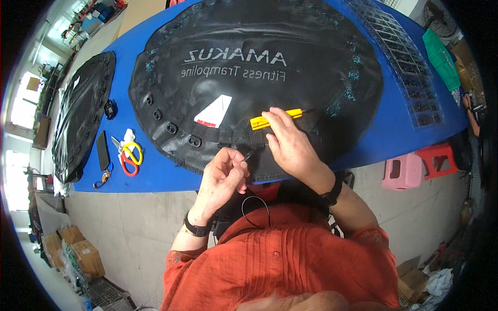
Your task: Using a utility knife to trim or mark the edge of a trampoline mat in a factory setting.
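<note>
A large round black trampoline mat (166,98) with pale lettering lies before me on a blue table. Near its front edge, the thumb and fingers of my left hand (223,179) pinch a small dark piece (248,155), too small to identify. My right hand (293,147) rests over a yellow-handled tool (259,123) with a thin dark tip. Its fingers lie across the handle while the thumb stands apart below. Black plastic loops (171,128) line the mat's left front edge. A white paper label with a red strip (215,111) lies left of the tool.
Red-and-yellow scissors (128,159), a black phone-like slab (103,150) and a keyring (102,179) lie on the blue table (155,179). Another black mat (85,111) sits far left. Clear plastic with rows of dark parts (410,67) covers the right. Pink (402,171) and red stools (438,159) stand beyond.
</note>
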Tool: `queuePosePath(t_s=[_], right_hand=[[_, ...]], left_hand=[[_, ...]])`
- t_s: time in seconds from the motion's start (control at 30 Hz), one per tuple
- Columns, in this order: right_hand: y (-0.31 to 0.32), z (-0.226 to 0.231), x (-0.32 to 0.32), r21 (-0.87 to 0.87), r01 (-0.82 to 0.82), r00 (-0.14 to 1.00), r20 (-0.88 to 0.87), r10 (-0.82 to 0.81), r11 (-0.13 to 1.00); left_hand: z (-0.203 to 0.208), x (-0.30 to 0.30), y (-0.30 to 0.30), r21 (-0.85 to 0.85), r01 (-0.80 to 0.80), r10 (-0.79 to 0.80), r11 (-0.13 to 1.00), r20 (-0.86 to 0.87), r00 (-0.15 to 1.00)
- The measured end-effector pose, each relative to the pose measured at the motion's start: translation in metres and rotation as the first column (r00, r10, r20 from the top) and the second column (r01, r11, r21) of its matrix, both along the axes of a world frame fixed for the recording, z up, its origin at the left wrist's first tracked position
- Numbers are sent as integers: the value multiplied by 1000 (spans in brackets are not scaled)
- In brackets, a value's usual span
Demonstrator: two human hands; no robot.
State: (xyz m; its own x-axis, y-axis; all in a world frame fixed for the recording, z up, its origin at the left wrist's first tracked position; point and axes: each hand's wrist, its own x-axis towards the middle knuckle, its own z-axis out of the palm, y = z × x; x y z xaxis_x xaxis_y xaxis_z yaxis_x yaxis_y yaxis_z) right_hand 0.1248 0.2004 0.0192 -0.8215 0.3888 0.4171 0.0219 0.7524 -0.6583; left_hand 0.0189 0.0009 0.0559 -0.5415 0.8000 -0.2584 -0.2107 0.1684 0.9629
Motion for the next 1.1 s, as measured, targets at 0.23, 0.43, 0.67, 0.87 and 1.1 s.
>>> queuePosePath(t_s=[0.23, 0.43, 0.67, 0.87, 1.1], right_hand=[[4, 8, -3, 70, -69, 992, 107, 61, 995], [5, 9, -5, 108, -92, 987, 139, 77, 990], [42, 42, -17, 334, -14, 999, -43, 30, 943], [86, 51, -67, 362, -12, 994, -96, 50, 932], [113, 21, -114, 190, -91, 970, -206, 130, 978]], left_hand=[[51, -35, 50, 157, 48, -39, 986, -58, 998], [45, -80, 119, 390, 4, 10, 921, -35, 999], [-6, -111, 144, 436, -98, 83, 895, 53, 995], [-28, -123, 140, 439, -145, 132, 887, 61, 989], [-35, -128, 136, 414, -198, 181, 889, 80, 980]])
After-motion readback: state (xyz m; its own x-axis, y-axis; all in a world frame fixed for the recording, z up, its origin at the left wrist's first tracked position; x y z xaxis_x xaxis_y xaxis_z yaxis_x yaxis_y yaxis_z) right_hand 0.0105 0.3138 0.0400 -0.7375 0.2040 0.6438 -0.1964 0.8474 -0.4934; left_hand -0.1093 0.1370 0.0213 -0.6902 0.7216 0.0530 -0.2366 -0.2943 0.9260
